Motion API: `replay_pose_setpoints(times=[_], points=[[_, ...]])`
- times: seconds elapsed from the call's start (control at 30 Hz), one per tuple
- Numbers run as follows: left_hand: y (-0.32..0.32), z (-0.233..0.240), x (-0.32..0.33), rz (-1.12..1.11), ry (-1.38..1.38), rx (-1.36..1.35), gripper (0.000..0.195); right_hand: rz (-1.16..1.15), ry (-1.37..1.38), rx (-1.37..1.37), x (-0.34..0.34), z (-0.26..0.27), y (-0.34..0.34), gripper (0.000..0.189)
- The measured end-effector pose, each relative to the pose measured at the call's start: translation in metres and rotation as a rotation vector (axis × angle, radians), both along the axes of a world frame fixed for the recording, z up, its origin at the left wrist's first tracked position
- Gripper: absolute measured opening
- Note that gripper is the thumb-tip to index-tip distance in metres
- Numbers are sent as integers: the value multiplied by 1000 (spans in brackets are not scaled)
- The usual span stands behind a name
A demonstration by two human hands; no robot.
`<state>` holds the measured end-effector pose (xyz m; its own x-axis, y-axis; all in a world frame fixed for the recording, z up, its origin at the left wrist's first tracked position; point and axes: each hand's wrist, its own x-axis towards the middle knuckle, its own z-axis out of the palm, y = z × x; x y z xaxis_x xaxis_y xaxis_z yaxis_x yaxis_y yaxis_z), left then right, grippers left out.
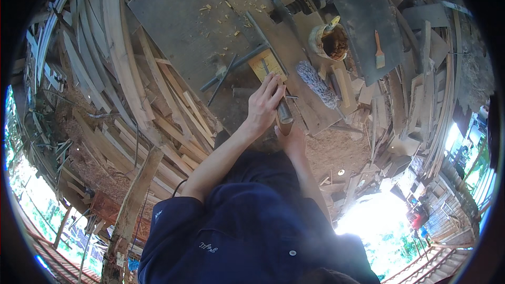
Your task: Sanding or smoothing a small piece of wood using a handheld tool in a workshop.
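In the head view my left hand (265, 106) reaches over the near end of the bench, its fingers closed around the upper part of a dark cylindrical tool or handle (284, 113). Below and to the right, my right hand (292, 140) is against a brown wooden piece (285, 127) under that cylinder; its fingers are partly hidden. Just beyond my left fingertips lies a small yellowish wooden board (260, 66) with a dark strip-like metal piece on it. Dark metal bars (240, 63) lie beside the board. The kind of tool held cannot be told.
The worn wooden bench (177, 19) bears scattered wood chips. To the right are a fluffy duster (317, 85), a bucket of brown matter (335, 43) with a brush in it, and a paintbrush (379, 53) on a dark panel. Stacked planks (126, 47) crowd the left side.
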<state>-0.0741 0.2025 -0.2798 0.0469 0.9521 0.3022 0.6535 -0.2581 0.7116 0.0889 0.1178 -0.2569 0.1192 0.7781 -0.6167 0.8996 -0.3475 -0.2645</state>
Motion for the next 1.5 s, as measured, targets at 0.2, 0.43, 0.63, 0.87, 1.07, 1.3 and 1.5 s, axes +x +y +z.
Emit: replay_pose_setpoints(times=[0.2,0.43,0.63,0.87,1.07,1.3,1.5], points=[[-1,-3,4,13,-3,-5,32,-5,11,-4,1,-3,-1,62],[-2,-4,8,21,2,-11,32,-3,-10,-38,2,-1,1,65],[0,0,6,37,-27,-19,30,-25,44,30,6,5,2,61],[7,12,7,82,-83,-67,16,-243,191,674,37,25,-48,46],[7,10,4,105,-56,-51,23,-109,358,451,18,81,-36,40],[19,13,17,96,-75,-38,26,176,206,923,38,75,-67,48],[10,4,10,120,-19,-62,19,-29,216,627,1,105,-35,45]])
